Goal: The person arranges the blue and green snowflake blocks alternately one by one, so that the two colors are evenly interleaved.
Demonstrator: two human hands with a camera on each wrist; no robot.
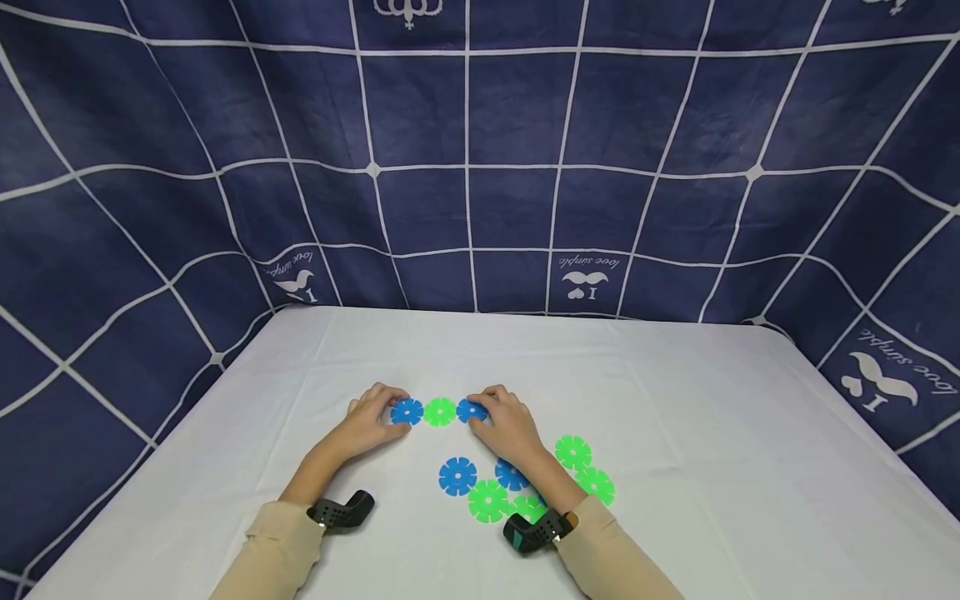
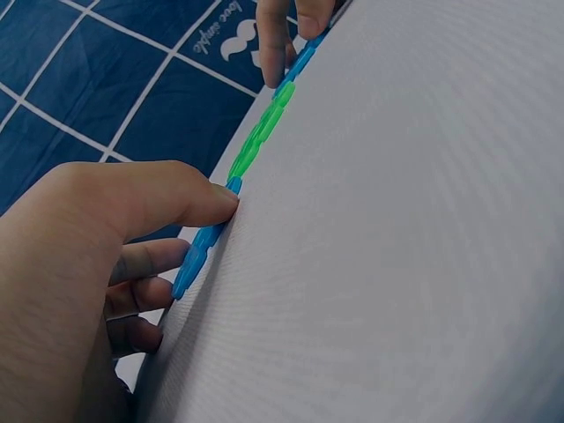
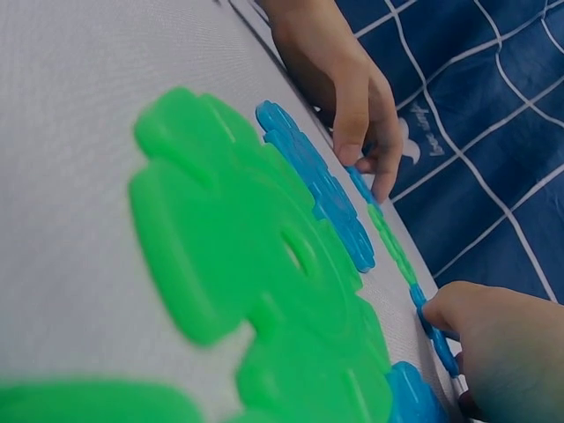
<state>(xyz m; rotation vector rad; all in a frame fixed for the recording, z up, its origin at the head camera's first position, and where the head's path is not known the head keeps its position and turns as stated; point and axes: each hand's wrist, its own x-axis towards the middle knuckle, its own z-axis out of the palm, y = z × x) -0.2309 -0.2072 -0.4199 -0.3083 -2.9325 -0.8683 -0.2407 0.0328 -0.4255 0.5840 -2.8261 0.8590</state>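
Observation:
Three flat plastic interlocking discs with notched rims form a row on the white table. My left hand [image 1: 369, 423] holds the left blue disc [image 1: 406, 412] between thumb and fingers. At the row's other end, my right hand [image 1: 512, 423] grips the right blue disc [image 1: 468, 411], partly covering it. Between them lies a green disc [image 1: 440, 412], its edges right at both blue ones. In the left wrist view, the left thumb presses the near side of the blue disc [image 2: 196, 257], with fingers behind it. The right wrist view shows the right thumb on its blue disc [image 3: 439, 345].
Loose discs lie nearer me: a blue one [image 1: 457, 476], a green one [image 1: 488, 501] and several more around and under the right forearm. Two green discs [image 1: 573, 452] sit right of that arm. A dark checked cloth [image 1: 517, 208] hangs behind the table [image 1: 675, 383].

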